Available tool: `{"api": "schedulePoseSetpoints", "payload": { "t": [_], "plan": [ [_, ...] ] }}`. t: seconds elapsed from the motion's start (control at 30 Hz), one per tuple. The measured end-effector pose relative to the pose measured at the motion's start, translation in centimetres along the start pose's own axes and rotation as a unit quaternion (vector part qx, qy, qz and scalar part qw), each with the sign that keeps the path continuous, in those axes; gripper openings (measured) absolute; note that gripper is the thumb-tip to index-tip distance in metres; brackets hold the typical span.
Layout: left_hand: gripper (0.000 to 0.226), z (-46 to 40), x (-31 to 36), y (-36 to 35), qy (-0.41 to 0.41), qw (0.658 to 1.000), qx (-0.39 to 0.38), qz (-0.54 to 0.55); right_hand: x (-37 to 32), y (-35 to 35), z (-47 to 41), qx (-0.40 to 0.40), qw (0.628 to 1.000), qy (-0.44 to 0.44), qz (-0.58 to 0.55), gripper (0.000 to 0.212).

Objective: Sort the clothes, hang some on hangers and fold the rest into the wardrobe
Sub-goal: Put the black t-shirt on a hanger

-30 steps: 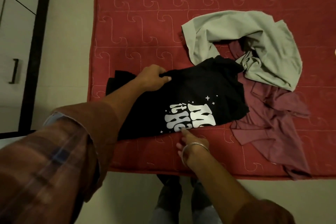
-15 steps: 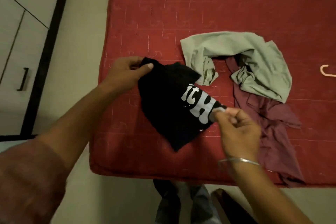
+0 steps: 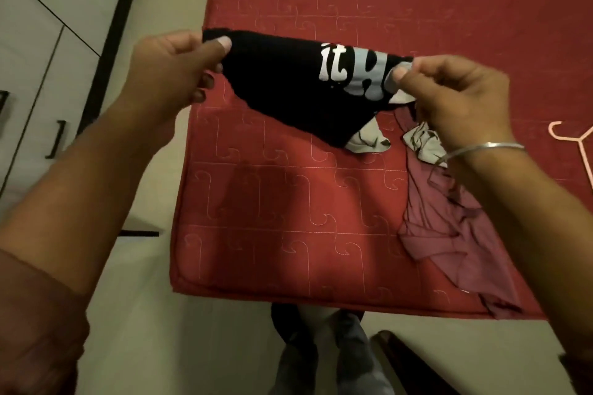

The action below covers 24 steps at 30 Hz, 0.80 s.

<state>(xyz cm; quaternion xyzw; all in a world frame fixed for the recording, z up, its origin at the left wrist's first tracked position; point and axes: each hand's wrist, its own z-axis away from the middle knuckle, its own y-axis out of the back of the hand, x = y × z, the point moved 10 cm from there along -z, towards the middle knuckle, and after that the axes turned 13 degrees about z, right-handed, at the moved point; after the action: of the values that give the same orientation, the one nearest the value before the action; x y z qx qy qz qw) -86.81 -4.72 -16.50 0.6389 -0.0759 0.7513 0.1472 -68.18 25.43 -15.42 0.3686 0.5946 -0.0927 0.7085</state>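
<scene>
A black T-shirt (image 3: 282,86) with white lettering hangs folded in the air above the red mattress (image 3: 288,202). My left hand (image 3: 173,67) pinches its left corner. My right hand (image 3: 449,96), with a metal bangle on the wrist, pinches its right corner by the print. Below the shirt, bits of a grey-green garment (image 3: 369,139) show on the mattress, mostly hidden by the shirt and my right hand. A maroon garment (image 3: 449,234) lies crumpled at the near right of the mattress.
A pink hanger (image 3: 574,147) lies on the mattress at the right edge. White wardrobe doors with dark handles (image 3: 57,138) stand at the left across a strip of pale floor. My feet (image 3: 321,346) show below the mattress's near edge, next to a dark object (image 3: 414,369).
Both hands have lifted the black T-shirt off the mattress and pulled it taut between them, higher and closer to the camera. The grey-green garment is now mostly hidden behind it.
</scene>
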Motion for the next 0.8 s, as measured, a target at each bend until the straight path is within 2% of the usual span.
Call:
{"api": "schedulePoseSetpoints", "payload": {
  "t": [0.1, 0.17, 0.23, 0.3, 0.37, 0.43, 0.47, 0.5, 0.57, 0.6, 0.67, 0.7, 0.73, 0.8],
  "plan": [
    [0.012, 3.9, -4.6, 1.5, 0.025, 0.999, 0.018, -0.023, 2.5, -1.2, 1.9, -0.031, 0.999, -0.022, -0.015, 0.012],
    [0.010, 7.0, -10.1, 1.9, 0.071, 0.996, 0.038, -0.036, 6.8, -3.0, 4.3, -0.058, 0.996, -0.061, 0.006, 0.005],
    [0.007, 9.9, -16.6, 1.8, 0.123, 0.989, 0.045, -0.066, 12.8, -5.0, 7.4, -0.079, 0.989, -0.119, 0.045, 0.007],
    [0.004, 12.6, -24.1, 1.5, 0.205, 0.973, 0.037, -0.096, 19.5, -6.7, 10.8, -0.096, 0.973, -0.191, 0.090, 0.016],
    [0.014, 15.2, -30.5, 1.2, 0.286, 0.950, 0.010, -0.123, 25.5, -7.9, 14.0, -0.113, 0.950, -0.256, 0.139, 0.023],
    [0.026, 17.1, -33.1, 0.5, 0.308, 0.933, -0.014, -0.185, 28.1, -8.3, 16.1, -0.143, 0.920, -0.268, 0.247, 0.018],
    [0.033, 17.5, -33.0, 0.2, 0.294, 0.924, -0.007, -0.245, 28.2, -8.3, 16.4, -0.144, 0.904, -0.248, 0.317, 0.013],
    [0.040, 17.4, -31.8, 0.1, 0.253, 0.914, 0.027, -0.315, 27.7, -8.5, 16.3, -0.135, 0.894, -0.209, 0.373, 0.018],
    [0.064, 16.6, -27.2, -1.9, 0.112, 0.899, 0.095, -0.412, 25.1, -10.1, 15.9, -0.129, 0.888, -0.074, 0.435, 0.047],
    [0.076, 16.2, -25.1, -4.1, 0.038, 0.899, 0.084, -0.428, 23.6, -11.6, 15.9, -0.144, 0.876, 0.007, 0.459, 0.061],
    [0.087, 15.9, -24.2, -10.2, -0.069, 0.883, -0.047, -0.461, 21.9, -14.8, 16.3, -0.203, 0.827, 0.120, 0.510, 0.084],
    [0.085, 16.1, -25.1, -12.8, -0.096, 0.865, -0.111, -0.479, 22.1, -15.9, 16.6, -0.226, 0.808, 0.149, 0.524, 0.086],
    [0.081, 16.4, -26.7, -14.4, -0.099, 0.848, -0.152, -0.498, 22.7, -16.7, 16.7, -0.241, 0.793, 0.163, 0.535, 0.083],
    [0.077, 16.7, -30.7, -14.9, -0.043, 0.825, -0.185, -0.532, 24.7, -17.1, 17.0, -0.270, 0.767, 0.159, 0.560, 0.079]
  ]
}}
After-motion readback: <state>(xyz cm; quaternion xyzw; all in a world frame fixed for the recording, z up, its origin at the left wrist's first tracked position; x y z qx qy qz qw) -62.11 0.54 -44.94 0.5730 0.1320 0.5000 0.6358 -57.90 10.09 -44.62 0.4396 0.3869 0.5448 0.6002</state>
